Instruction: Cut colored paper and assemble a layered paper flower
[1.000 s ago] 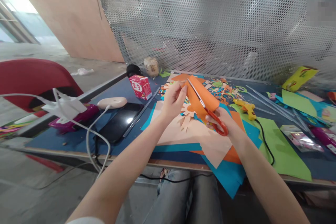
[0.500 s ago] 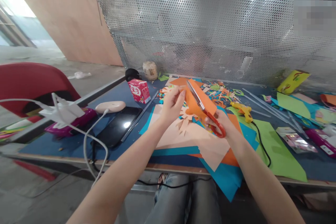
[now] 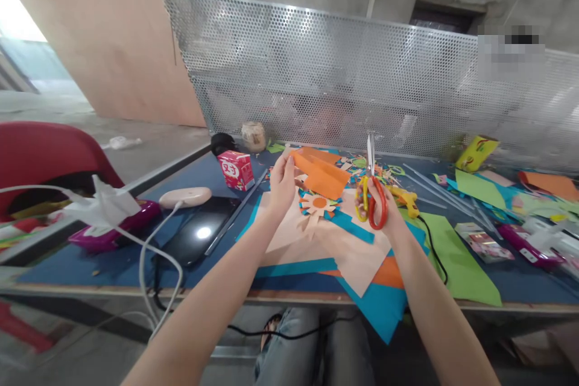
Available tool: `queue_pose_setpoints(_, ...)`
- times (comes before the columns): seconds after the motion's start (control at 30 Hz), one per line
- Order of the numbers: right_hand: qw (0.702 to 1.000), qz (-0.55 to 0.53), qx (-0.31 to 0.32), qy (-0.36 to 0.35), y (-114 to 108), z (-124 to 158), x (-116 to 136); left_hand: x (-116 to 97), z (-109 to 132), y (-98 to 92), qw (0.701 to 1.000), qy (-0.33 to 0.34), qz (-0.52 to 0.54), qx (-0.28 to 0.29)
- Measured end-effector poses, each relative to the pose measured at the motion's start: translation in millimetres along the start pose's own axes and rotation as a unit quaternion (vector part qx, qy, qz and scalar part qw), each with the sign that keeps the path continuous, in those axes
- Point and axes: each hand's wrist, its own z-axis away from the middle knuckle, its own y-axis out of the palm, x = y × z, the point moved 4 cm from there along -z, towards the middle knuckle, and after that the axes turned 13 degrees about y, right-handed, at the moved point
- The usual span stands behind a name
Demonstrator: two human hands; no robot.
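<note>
My left hand point(image 3: 282, 184) pinches one end of a folded orange paper piece point(image 3: 322, 177) and holds it above the table. My right hand point(image 3: 379, 210) grips red-handled scissors point(image 3: 373, 193) by their loops, blades together and pointing straight up, off to the right of the orange piece. Below and between the hands lies a cut paper flower point(image 3: 318, 204) with an orange centre, on peach paper point(image 3: 348, 247) and teal paper point(image 3: 380, 307) sheets.
The blue table point(image 3: 113, 253) holds a yellow glue gun point(image 3: 404, 198) with a black cord, a green sheet point(image 3: 456, 259), paper scraps, a red carton point(image 3: 236, 169), a black phone point(image 3: 199, 230), a pink mouse point(image 3: 185, 197) and a white charger cable point(image 3: 149, 253). A perforated metal screen point(image 3: 362, 90) backs the table.
The scissors have come out of the orange paper and swung upright to the right. My left hand has lowered the orange piece, which now lies flatter. The camera has tilted up.
</note>
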Motion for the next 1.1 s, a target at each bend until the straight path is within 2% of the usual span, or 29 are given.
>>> queue_pose_setpoints(0.13, 0.996, 0.025, -0.071, -0.039, -10, -12, -2, 8, -1, -0.5, 0.998, -0.041, -0.034, 0.018)
queue_pose_setpoints(0.27, 0.991, 0.044, -0.112, -0.056, -19, -20, -4, 20, -2, 0.1, 0.994, -0.068, -0.036, 0.072)
queue_pose_setpoints(0.47, 0.991, 0.070, -0.100, -0.049, -16, -20, -6, 30, 4, 2.4, 0.987, -0.084, -0.050, 0.129)
queue_pose_setpoints(0.7, 0.985, 0.132, -0.103, -0.049, -4, -18, -11, 25, 14, 17.6, 0.972, -0.135, 0.008, 0.191)
queue_pose_setpoints(0.9, 0.980, 0.179, -0.063, -0.059, -6, -23, -19, 22, 16, 19.2, 0.966, -0.099, -0.010, 0.240)
queue_pose_setpoints(0.97, 0.974, 0.207, -0.046, -0.080, -5, -22, -19, 23, 16, 18.4, 0.966, -0.098, -0.001, 0.237)
queue_pose_setpoints(1.03, 0.967, 0.239, -0.040, -0.081, -4, -19, -18, 27, 15, 15.4, 0.972, -0.110, 0.015, 0.208)
queue_pose_setpoints(1.1, 0.952, 0.288, -0.080, -0.066, -7, -17, -15, 31, 12, 10.7, 0.978, -0.126, 0.033, 0.164)
